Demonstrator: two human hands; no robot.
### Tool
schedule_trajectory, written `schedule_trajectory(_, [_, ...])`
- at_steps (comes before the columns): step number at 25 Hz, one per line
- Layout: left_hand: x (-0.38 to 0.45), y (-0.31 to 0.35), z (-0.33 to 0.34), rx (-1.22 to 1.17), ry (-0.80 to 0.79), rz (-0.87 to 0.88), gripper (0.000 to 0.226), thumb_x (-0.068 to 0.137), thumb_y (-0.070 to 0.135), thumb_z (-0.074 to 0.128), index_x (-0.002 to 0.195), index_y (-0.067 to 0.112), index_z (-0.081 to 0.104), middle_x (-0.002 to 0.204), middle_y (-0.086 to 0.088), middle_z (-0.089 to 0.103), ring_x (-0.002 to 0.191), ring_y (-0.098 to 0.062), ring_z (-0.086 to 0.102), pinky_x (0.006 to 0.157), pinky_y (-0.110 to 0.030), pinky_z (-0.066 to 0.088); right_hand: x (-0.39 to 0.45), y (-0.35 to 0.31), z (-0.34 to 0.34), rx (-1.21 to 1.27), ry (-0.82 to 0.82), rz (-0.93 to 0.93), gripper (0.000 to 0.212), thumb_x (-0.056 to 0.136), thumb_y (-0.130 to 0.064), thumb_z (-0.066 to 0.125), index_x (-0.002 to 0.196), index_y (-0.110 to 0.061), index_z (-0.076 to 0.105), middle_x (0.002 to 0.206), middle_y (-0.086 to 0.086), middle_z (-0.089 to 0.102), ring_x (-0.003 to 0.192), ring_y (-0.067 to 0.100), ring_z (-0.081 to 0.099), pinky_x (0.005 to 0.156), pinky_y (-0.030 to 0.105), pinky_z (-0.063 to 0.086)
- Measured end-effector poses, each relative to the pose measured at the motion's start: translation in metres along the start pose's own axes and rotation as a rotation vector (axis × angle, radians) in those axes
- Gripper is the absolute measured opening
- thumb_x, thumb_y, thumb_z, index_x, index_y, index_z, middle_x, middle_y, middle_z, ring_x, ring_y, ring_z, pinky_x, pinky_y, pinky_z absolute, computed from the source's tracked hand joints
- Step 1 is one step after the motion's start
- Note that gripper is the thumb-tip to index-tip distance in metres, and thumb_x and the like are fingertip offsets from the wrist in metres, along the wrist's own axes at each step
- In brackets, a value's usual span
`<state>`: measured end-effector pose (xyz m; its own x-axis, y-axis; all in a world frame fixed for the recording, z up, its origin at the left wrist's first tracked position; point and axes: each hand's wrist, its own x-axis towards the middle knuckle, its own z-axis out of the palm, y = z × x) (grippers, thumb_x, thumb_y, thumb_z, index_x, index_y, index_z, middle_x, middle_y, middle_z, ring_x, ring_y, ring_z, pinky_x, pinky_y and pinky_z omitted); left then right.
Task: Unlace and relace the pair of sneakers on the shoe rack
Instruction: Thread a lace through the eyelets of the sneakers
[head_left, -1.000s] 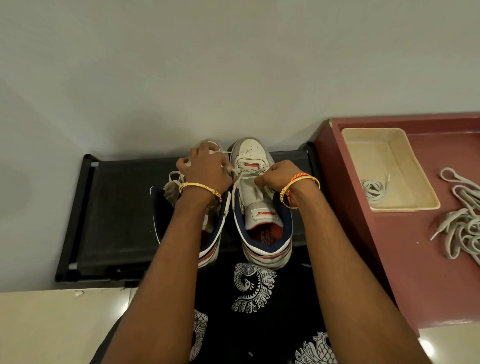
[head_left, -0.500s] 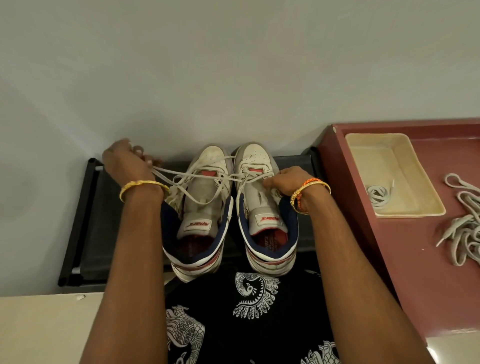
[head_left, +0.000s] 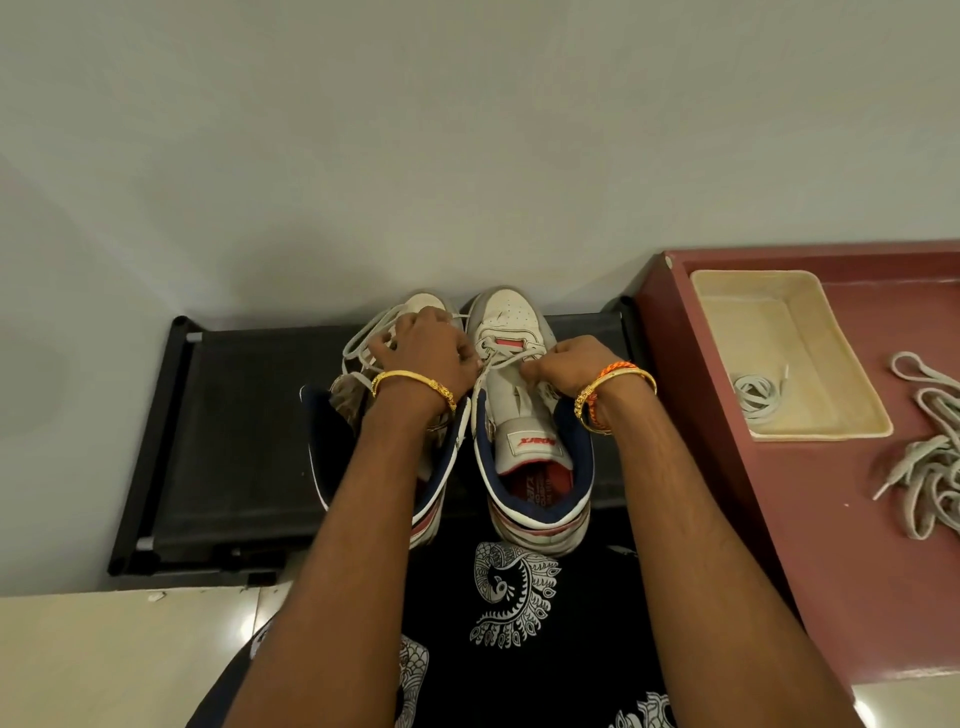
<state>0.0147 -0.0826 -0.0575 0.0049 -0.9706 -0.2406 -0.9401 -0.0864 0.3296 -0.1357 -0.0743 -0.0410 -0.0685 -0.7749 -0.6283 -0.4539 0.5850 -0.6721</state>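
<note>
Two white, navy and red sneakers stand side by side, toes to the wall, on a black shoe rack (head_left: 234, 447). The right sneaker (head_left: 530, 431) shows its tongue and red insole. My arm covers much of the left sneaker (head_left: 332, 441). A white lace (head_left: 506, 358) crosses the right sneaker's lowest eyelets. My left hand (head_left: 426, 353) sits over the left sneaker's front, fingers closed on lace strands that loop out to its left. My right hand (head_left: 566, 364) pinches the lace at the right sneaker's right eyelets.
A maroon counter (head_left: 852, 545) stands to the right of the rack. On it rest a cream tray (head_left: 831, 364) holding a coiled lace (head_left: 756, 392) and a loose pile of laces (head_left: 930, 457). A grey wall rises right behind the rack. Pale floor tiles lie at the lower left.
My left hand, which had pulled the lace far out to the left half a second ago, has come back over the left sneaker's front. My right hand has stayed on the right sneaker.
</note>
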Motion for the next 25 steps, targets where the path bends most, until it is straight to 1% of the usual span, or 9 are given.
schedule_trajectory(5, [-0.004, -0.021, -0.005, -0.170, 0.222, -0.091, 0.008, 0.082, 0.021, 0.066, 0.090, 0.022, 0.069, 0.143, 0.004, 0.032, 0.132, -0.020, 0.029, 0.106, -0.044, 0.016, -0.001, 0.000, -0.001, 0.045, 0.015, 0.018, 0.016, 0.083, -0.012, 0.067, 0.095, -0.006, 0.057, 0.071, 0.001, 0.052, 0.060, 0.011, 0.048, 0.028, 0.010, 0.032])
schedule_trajectory(7, [-0.006, -0.020, -0.005, -0.241, 0.233, -0.086, 0.004, 0.081, 0.019, 0.066, 0.082, 0.023, 0.066, 0.141, 0.005, 0.035, 0.130, -0.018, 0.034, 0.109, -0.045, 0.014, -0.001, 0.000, -0.002, 0.044, 0.019, 0.020, 0.018, 0.083, -0.011, 0.067, 0.097, -0.005, 0.058, 0.073, 0.001, 0.053, 0.062, 0.011, 0.049, 0.034, 0.015, 0.039])
schedule_trajectory(10, [-0.005, -0.014, -0.005, -0.222, 0.125, -0.032, 0.016, 0.090, 0.026, 0.053, 0.088, 0.021, 0.068, 0.134, 0.004, 0.049, 0.132, -0.017, 0.035, 0.112, -0.047, 0.005, 0.000, 0.001, -0.003, 0.008, 0.019, 0.023, 0.017, 0.083, -0.012, 0.066, 0.096, -0.004, 0.059, 0.077, 0.004, 0.056, 0.062, 0.011, 0.050, 0.046, 0.020, 0.038])
schedule_trajectory(14, [-0.010, -0.002, -0.008, -0.148, -0.185, -0.015, 0.056, 0.098, 0.053, 0.021, 0.103, 0.023, 0.068, 0.152, -0.004, 0.031, 0.144, -0.017, 0.011, 0.114, -0.046, -0.003, 0.002, 0.002, -0.006, 0.006, 0.012, 0.018, 0.020, 0.083, -0.014, 0.065, 0.099, -0.003, 0.062, 0.075, 0.002, 0.056, 0.063, 0.011, 0.051, 0.049, 0.020, 0.039])
schedule_trajectory(16, [-0.010, 0.000, -0.007, -0.206, -0.188, -0.024, 0.067, 0.096, 0.058, 0.014, 0.106, 0.020, 0.069, 0.137, -0.007, 0.049, 0.137, -0.022, 0.028, 0.113, -0.045, 0.008, 0.002, 0.002, -0.008, 0.012, 0.004, 0.014, 0.018, 0.084, -0.015, 0.064, 0.098, -0.004, 0.062, 0.074, 0.000, 0.055, 0.063, 0.010, 0.051, 0.049, 0.019, 0.038])
schedule_trajectory(18, [-0.010, -0.002, -0.012, -0.468, -0.092, -0.067, 0.068, 0.093, 0.062, 0.017, 0.087, 0.023, 0.072, 0.097, 0.001, 0.066, 0.109, -0.021, 0.053, 0.105, -0.043, 0.027, 0.002, 0.004, -0.008, 0.041, 0.010, -0.002, 0.012, 0.087, -0.017, 0.062, 0.091, -0.006, 0.061, 0.074, 0.000, 0.056, 0.064, 0.010, 0.050, 0.050, 0.019, 0.038])
schedule_trajectory(19, [-0.009, -0.004, -0.017, -0.623, -0.064, -0.080, 0.066, 0.093, 0.062, 0.019, 0.079, 0.024, 0.072, 0.088, 0.004, 0.068, 0.099, -0.018, 0.057, 0.101, -0.041, 0.034, 0.003, 0.005, -0.007, 0.071, 0.031, -0.032, 0.013, 0.087, -0.018, 0.062, 0.088, -0.006, 0.061, 0.074, 0.001, 0.057, 0.065, 0.011, 0.051, 0.052, 0.019, 0.039])
schedule_trajectory(22, [-0.012, -0.006, -0.038, -1.021, -0.086, -0.067, 0.065, 0.096, 0.056, 0.026, 0.075, 0.019, 0.075, 0.089, -0.005, 0.073, 0.095, -0.022, 0.064, 0.100, -0.044, 0.042, 0.004, 0.003, -0.011, 0.211, 0.152, -0.228, 0.010, 0.087, -0.014, 0.061, 0.085, -0.005, 0.064, 0.080, 0.007, 0.062, 0.066, 0.010, 0.053, 0.056, 0.019, 0.044])
schedule_trajectory(25, [-0.023, 0.000, -0.064, -1.342, -0.180, 0.066, 0.058, 0.096, 0.047, 0.031, 0.089, 0.007, 0.073, 0.101, -0.014, 0.072, 0.101, -0.026, 0.065, 0.095, -0.043, 0.048, -0.010, -0.014, -0.010, 0.305, 0.024, -0.474, 0.013, 0.089, -0.006, 0.057, 0.085, -0.007, 0.069, 0.084, 0.002, 0.069, 0.068, 0.001, 0.062, 0.062, 0.012, 0.049])
